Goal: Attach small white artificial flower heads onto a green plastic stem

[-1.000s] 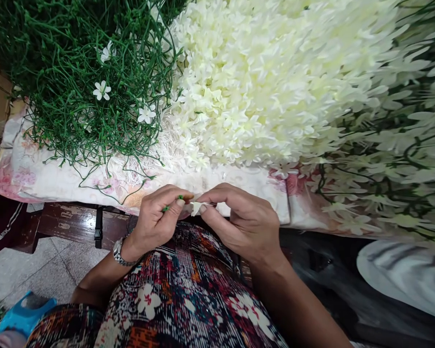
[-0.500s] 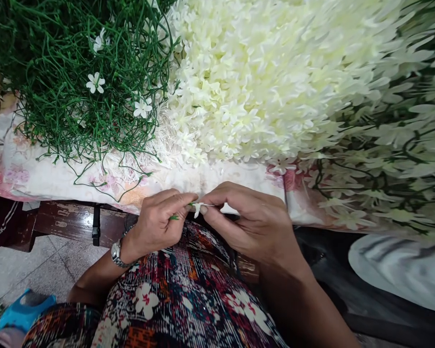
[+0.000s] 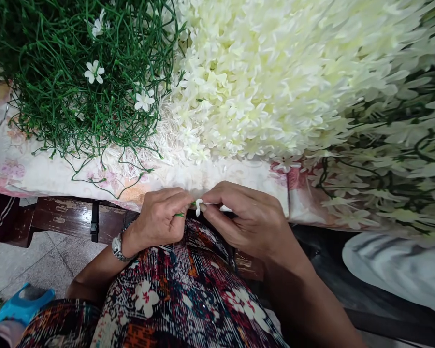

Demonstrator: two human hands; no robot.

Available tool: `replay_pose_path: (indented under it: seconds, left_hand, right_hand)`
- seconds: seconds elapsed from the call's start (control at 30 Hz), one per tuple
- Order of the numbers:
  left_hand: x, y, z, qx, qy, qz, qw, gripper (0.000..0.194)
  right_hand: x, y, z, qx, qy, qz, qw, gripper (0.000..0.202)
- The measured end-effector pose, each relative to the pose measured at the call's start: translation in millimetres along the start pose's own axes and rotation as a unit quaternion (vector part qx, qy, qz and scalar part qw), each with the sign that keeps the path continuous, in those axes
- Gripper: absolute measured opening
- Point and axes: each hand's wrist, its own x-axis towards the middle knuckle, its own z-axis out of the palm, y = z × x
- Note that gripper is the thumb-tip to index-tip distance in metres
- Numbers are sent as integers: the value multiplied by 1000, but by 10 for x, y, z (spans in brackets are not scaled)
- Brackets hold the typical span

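Observation:
Just past the table's near edge, my two hands meet fingertip to fingertip. My left hand point(image 3: 165, 215) is closed around a green plastic stem point(image 3: 180, 214), whose short pieces show beside the thumb. Between the hands sits a small white artificial flower point(image 3: 198, 207), seen side-on. My right hand point(image 3: 248, 220) pinches at the flower with thumb and forefinger, and a thin white thread-like strand runs between those fingers. How far the flower sits on the stem is partly hidden by the fingertips.
A tangled heap of green stems point(image 3: 94, 92) lies back left, beside fine white strands point(image 3: 166, 137). A large pile of white flower heads point(image 3: 261, 87) fills the middle. Flowers on stems point(image 3: 395, 159) lie right. Floral cloth point(image 3: 235, 174) covers the table. A blue plastic object point(image 3: 25, 304) is lower left.
The white flower between my fingertips has turned and shows more clearly. My left fingers have curled in slightly around the stem. The whole view has shifted a little.

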Motion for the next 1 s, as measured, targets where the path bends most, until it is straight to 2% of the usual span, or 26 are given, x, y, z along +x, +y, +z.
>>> replay_pose_path:
  seconds: [0.3,0.47,0.8,1.0]
  left_hand:
    - [-10,-10,49,48,21,1,999,16]
    - [-19,-29,83,74,15,6,997,14]
    - [-27,-49,118,83,23,12,996,12]
    - [-24,-35,96,54,30,2,998,17]
  right_hand:
    - [-22,0,60,0,1,-6,1000,10]
    - [-47,18,89,-10,7,-5,1000,10]
    - [-71,34,120,-5,-7,29,1000,9]
    - [-72,37,100,-19,-7,10,1000,9]
